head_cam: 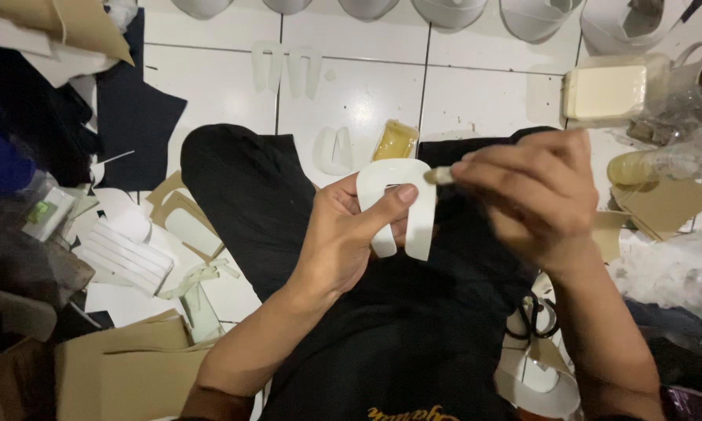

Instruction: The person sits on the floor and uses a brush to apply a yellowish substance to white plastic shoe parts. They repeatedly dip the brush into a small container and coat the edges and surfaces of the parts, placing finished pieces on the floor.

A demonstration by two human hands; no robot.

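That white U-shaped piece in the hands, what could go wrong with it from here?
1. The left hand holds the white U-shaped piece by thumb and fingers only, over the lap; it could slip or flex while the right hand presses a small brush-like tool on its top edge.
2. That tool may smear onto the thumb lying close beside it.
3. The open yellow container stands on the floor near the knee and might get knocked over.

Right hand [534,195] motion-blurred, its small tool [442,175] perhaps a brush, white curved pieces [444,12] cut off at top edge
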